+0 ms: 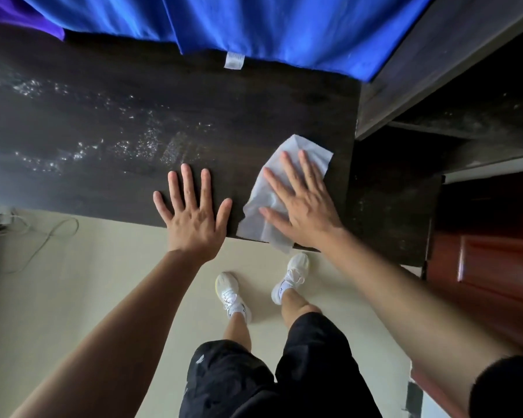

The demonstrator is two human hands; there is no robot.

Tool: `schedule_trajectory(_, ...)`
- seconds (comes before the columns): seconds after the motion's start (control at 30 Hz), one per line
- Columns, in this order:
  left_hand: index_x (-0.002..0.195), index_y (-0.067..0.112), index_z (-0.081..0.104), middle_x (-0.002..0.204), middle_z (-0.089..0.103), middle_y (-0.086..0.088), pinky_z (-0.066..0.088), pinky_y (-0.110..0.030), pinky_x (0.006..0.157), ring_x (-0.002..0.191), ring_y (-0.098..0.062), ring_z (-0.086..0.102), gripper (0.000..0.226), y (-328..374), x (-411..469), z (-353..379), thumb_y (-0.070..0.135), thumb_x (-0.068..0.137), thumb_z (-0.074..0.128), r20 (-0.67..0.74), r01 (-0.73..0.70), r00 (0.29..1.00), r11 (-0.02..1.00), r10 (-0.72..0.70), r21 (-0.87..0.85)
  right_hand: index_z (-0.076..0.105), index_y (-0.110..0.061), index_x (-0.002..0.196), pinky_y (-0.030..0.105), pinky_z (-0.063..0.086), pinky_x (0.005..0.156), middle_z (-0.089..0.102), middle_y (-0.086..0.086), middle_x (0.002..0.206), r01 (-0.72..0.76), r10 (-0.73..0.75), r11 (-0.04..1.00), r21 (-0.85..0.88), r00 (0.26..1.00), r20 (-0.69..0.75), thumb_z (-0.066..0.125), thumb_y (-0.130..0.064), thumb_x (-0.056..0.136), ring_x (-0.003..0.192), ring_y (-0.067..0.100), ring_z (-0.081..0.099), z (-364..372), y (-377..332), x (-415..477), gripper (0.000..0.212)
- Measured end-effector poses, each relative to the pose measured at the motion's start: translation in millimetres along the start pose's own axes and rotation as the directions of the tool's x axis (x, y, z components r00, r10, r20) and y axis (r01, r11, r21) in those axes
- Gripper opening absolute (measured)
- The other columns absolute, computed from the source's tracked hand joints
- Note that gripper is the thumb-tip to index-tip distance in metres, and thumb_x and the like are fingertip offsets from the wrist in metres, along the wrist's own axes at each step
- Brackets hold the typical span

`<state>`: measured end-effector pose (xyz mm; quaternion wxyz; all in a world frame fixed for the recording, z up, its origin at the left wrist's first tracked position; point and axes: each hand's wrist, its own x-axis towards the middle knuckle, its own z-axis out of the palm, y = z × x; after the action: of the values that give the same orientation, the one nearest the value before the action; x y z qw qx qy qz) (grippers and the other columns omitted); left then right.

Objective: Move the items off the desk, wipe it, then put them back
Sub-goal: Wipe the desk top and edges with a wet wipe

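1. While the right hand (pixel 299 203) presses the wipe (pixel 316 152) flat on the near right corner of the tabletop (pixel 254 101), the step in hand looks like the wiping, the middle of the task.
2. Neither hand has a closed grip. The right fingers are straight and spread on the wipe. The left hand (pixel 194 218) lies flat and spread on bare wood just beside it, probably as a brace.
3. The wipe's near corner hangs over the front edge, so part of it touches nothing.
4. Wet streaks (pixel 127 146) glisten across the middle and left, while the wood around the hands looks dull. I judge this right end to be the part now being worked.
5. The next stroke calls for steady downward pressure and a sweep along the right end. The wipe should first be drawn back onto the wood so it does not slip off. The left hand must lift if the stroke runs leftward.
6. The items to be put back are nowhere in view.
7. Blue cloth (pixel 254 22) hangs over the far edge and hides the back strip.
8. The left end of the tabletop is cut off by the frame, and something blurred at its near left edge cannot be made out.
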<state>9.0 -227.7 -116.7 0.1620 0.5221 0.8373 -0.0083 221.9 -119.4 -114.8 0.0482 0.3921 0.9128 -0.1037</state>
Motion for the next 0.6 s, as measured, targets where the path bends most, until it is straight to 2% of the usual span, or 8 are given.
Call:
schedule_trajectory(0.07,0.157,0.025,0.001,0.165,-0.009,-0.007,-0.005,-0.062,0.116,0.151,-0.028,-0.013,0.07,-1,0,1,0.064,0.099,0.009,-0.003,-0.001,1.0,1.0,0.001,0.021,0.023,-0.027,0.16,0.057,0.013,0.123,0.011,0.014,0.168,0.0,0.0,1.0,-0.015,1.0,-0.007,0.033,-0.071,0.096,0.153,0.043,0.005,-2,18,-13,0.077)
schedule_trajectory(0.1,0.157,0.024,0.002,0.165,-0.008,-0.007,-0.005,-0.062,0.116,0.151,-0.029,-0.012,0.07,-1,0,1,0.063,0.099,0.009,-0.002,-0.002,1.0,1.0,0.003,0.028,0.023,-0.027,0.16,0.057,0.012,0.123,0.011,0.014,0.168,-0.047,0.047,0.999,-0.021,0.999,-0.003,0.032,-0.072,0.095,0.153,0.044,0.005,-5,26,-6,0.079)
schedule_trajectory(0.23,0.157,0.023,0.002,0.165,-0.008,-0.009,-0.004,-0.062,0.117,0.151,-0.03,-0.011,0.069,0,-1,-1,0.061,0.099,0.008,-0.002,-0.001,1.0,0.999,0.001,0.036,0.006,-0.031,0.161,0.057,0.001,0.124,-0.004,0.014,0.169,-0.355,0.355,0.935,0.003,0.935,0.024,0.018,-0.077,0.092,0.153,0.045,-0.007,-20,37,75,0.084)
schedule_trajectory(0.3,0.157,0.023,0.002,0.165,-0.007,-0.009,-0.004,-0.062,0.117,0.151,-0.031,-0.01,0.069,1,-1,-1,0.061,0.099,0.008,-0.009,-0.001,1.0,1.0,0.001,0.032,0.001,-0.033,0.16,0.057,-0.003,0.123,-0.007,0.014,0.168,-0.432,0.431,0.901,0.038,0.902,0.016,0.014,-0.078,0.092,0.152,0.044,-0.01,-24,33,117,0.083)
schedule_trajectory(0.37,0.157,0.023,0.003,0.165,-0.007,-0.01,-0.003,-0.062,0.117,0.151,-0.031,-0.009,0.069,1,-1,-1,0.06,0.099,0.007,-0.015,-0.002,1.0,0.999,0.002,0.033,0.003,-0.034,0.16,0.058,-0.003,0.123,-0.006,0.015,0.168,-0.406,0.406,0.914,0.023,0.914,-0.003,0.012,-0.076,0.092,0.152,0.045,-0.009,-23,18,139,0.081)
schedule_trajectory(0.43,0.157,0.022,0.003,0.165,-0.007,-0.009,-0.003,-0.062,0.117,0.151,-0.031,-0.009,0.069,2,-2,-3,0.059,0.099,0.005,-0.011,-0.004,1.0,0.999,0.004,0.032,0.005,-0.034,0.16,0.059,-0.001,0.123,-0.004,0.015,0.168,-0.312,0.312,0.95,-0.002,0.95,0.002,0.012,-0.074,0.093,0.152,0.047,-0.007,-21,-2,129,0.078)
schedule_trajectory(0.53,0.157,0.022,0.004,0.165,-0.007,-0.009,-0.002,-0.062,0.117,0.151,-0.031,-0.009,0.069,3,-2,-3,0.059,0.099,0.005,-0.01,-0.013,1.0,1.0,0.013,0.013,0.013,-0.033,0.161,0.059,0.004,0.123,0.003,0.014,0.169,-0.169,0.169,0.986,0.009,0.985,-0.03,0.02,-0.071,0.097,0.152,0.046,-0.002,-8,-23,67,0.075)
schedule_trajectory(0.6,0.157,0.022,0.006,0.165,-0.005,-0.01,-0.001,-0.063,0.116,0.151,-0.031,-0.007,0.068,3,-2,-3,0.057,0.1,0.007,-0.007,-0.012,1.0,1.0,0.012,0.009,0.02,-0.03,0.16,0.057,0.01,0.123,0.009,0.015,0.168,-0.158,0.159,0.987,0.016,0.984,-0.083,0.026,-0.068,0.099,0.153,0.045,0.002,3,-31,15,0.072)
